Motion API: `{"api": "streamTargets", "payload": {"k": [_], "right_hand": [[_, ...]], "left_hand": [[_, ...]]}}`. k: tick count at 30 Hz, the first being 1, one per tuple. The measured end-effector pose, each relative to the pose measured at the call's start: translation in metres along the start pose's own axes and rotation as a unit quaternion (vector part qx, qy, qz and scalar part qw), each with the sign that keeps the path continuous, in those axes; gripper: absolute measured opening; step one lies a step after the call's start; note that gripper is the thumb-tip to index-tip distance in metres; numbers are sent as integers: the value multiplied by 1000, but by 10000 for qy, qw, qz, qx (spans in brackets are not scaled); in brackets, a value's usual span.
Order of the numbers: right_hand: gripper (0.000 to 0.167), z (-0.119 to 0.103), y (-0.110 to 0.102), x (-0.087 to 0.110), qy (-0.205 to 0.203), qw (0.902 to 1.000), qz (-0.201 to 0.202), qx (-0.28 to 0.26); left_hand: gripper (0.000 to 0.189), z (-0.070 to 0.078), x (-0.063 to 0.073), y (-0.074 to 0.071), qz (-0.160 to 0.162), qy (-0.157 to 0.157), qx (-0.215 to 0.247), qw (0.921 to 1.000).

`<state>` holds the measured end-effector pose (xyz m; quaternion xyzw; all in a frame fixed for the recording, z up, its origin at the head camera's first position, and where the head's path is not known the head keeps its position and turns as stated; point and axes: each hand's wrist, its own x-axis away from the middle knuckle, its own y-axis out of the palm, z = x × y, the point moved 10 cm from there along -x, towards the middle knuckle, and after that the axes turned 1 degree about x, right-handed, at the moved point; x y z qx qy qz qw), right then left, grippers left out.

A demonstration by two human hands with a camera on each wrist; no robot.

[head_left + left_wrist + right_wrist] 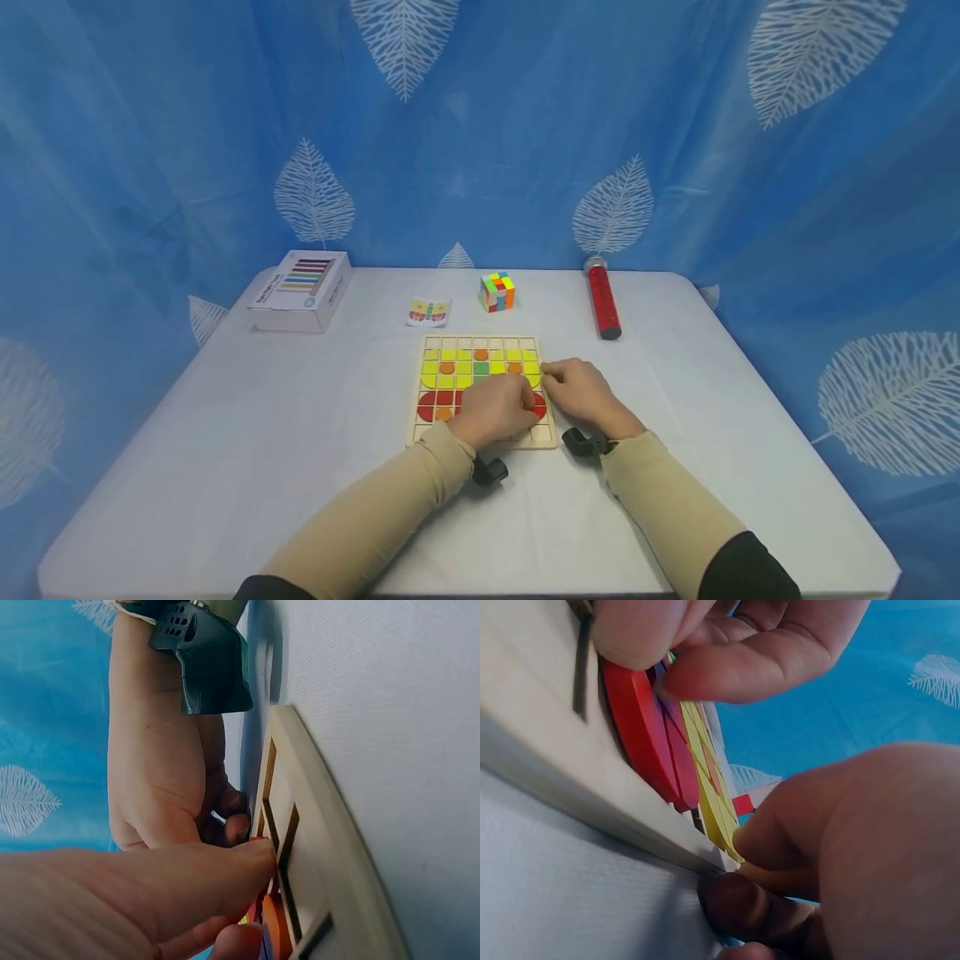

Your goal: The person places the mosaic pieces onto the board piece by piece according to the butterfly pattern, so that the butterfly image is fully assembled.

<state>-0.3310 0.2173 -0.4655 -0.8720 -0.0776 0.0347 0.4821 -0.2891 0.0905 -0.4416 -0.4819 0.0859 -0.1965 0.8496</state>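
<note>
A wooden pattern board [550,437] lies on the white table, its cells partly filled with yellow, red, orange and green tiles in a symmetric figure. My left hand [495,407] reaches over the lower part of the board, with thumb and forefinger pinched low at a red tile [641,742]. Some tiles under that hand are hidden in the head view. At the board's right edge, my right hand [588,392] grips the rim between curled fingers and thumb. An orange tile [276,926] shows near the left thumb. Rounded red tiles [539,405] sit beside the left fingertips.
Behind the board lie a small picture card [428,312] and a colourful puzzle cube [498,292]. A white box [300,292] stands at the back left. A red rod with a silver head [603,300] lies at the back right. Blue leaf-patterned cloth [480,150] hangs behind the table.
</note>
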Motion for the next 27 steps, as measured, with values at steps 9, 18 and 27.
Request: {"api": "streamTargets", "payload": {"k": [9,18,27], "right_hand": [[45,0,5,0,56,9999,-114,-87],[45,-3,12,-1,209,9996,-191,-71],[49,-4,-30,11,-111,9912,1204,532]], "left_hand": [[20,-11,9,-10,-89,-119,33,9999],[35,-99,41,-87,792,-1032,-110,9914],[47,-166,70,-135,2233,-1002,-560,9680]]}}
